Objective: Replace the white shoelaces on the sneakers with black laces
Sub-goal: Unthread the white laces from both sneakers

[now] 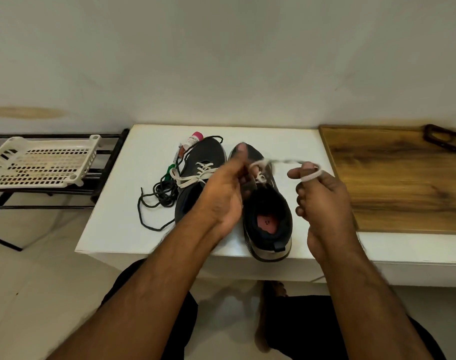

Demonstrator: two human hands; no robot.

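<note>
Your hands (268, 183) pinched the white lace (286, 161) taut over the desk's (112, 229) front-edge sneaker (267, 216), freeing its eyelets.

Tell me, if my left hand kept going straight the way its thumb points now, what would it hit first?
Probably the toe of the right sneaker: the left hand has its thumb aimed up and away over it. Beyond lies the white table, then the wall. Depth is hard to judge here.

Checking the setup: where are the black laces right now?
In the head view, the black laces lie bundled on the white table, just left of the left sneaker.
</note>
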